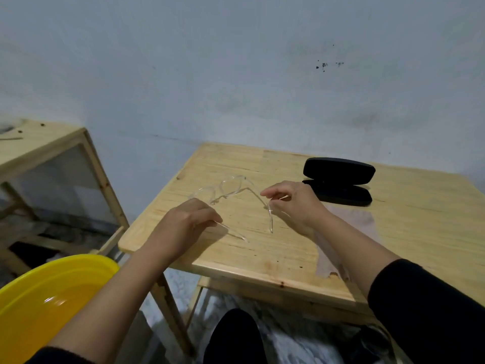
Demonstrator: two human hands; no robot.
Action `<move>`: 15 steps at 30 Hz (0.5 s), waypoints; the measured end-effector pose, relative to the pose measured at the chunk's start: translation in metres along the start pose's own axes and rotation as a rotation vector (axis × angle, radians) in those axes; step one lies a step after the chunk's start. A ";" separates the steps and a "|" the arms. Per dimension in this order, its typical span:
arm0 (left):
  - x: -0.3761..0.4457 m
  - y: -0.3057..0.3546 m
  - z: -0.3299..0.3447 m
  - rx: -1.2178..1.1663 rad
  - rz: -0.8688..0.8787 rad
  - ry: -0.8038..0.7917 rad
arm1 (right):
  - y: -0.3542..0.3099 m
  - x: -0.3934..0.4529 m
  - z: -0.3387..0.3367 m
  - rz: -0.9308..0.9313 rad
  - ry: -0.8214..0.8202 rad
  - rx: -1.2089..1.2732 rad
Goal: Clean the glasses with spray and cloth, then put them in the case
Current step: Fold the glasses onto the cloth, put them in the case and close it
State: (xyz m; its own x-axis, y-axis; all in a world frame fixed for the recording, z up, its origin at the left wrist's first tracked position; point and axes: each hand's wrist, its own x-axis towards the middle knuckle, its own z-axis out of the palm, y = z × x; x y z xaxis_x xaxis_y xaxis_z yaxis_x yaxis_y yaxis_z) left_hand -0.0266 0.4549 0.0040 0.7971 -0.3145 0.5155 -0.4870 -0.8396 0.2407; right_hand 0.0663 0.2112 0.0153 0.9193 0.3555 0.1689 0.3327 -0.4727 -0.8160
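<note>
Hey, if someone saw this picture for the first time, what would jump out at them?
Probably the bright yellow basin at lower left, beside the wooden table. Next, the left hand and right hand over the table's middle, each pinching an arm of the clear glasses. Behind the right hand lies the open black case.

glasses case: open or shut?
Open. The black case sits on the table with its lid raised above the base, a gap showing between them. Whether anything is inside: cannot tell.
</note>
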 end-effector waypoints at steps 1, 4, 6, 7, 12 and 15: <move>0.000 -0.001 0.001 0.002 0.002 0.009 | 0.000 0.001 0.001 -0.003 -0.003 0.003; 0.000 -0.004 0.004 -0.042 -0.028 0.068 | 0.001 0.004 0.003 0.013 0.002 0.028; 0.001 -0.006 0.006 -0.066 -0.049 0.131 | 0.001 0.007 0.003 -0.002 -0.006 0.040; 0.003 -0.006 0.006 -0.074 -0.049 0.167 | 0.000 0.008 0.002 -0.016 -0.007 0.041; 0.019 0.003 0.003 -0.136 -0.130 0.366 | -0.012 0.011 -0.009 -0.107 0.047 0.051; 0.031 0.014 0.001 -0.212 -0.184 0.452 | -0.017 0.007 -0.023 -0.118 0.096 0.074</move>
State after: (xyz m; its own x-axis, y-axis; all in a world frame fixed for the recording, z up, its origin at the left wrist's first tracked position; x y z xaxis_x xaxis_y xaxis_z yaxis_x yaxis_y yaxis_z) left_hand -0.0086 0.4328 0.0226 0.6654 0.0909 0.7410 -0.4526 -0.7402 0.4972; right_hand 0.0721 0.2035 0.0432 0.8916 0.3249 0.3154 0.4269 -0.3704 -0.8250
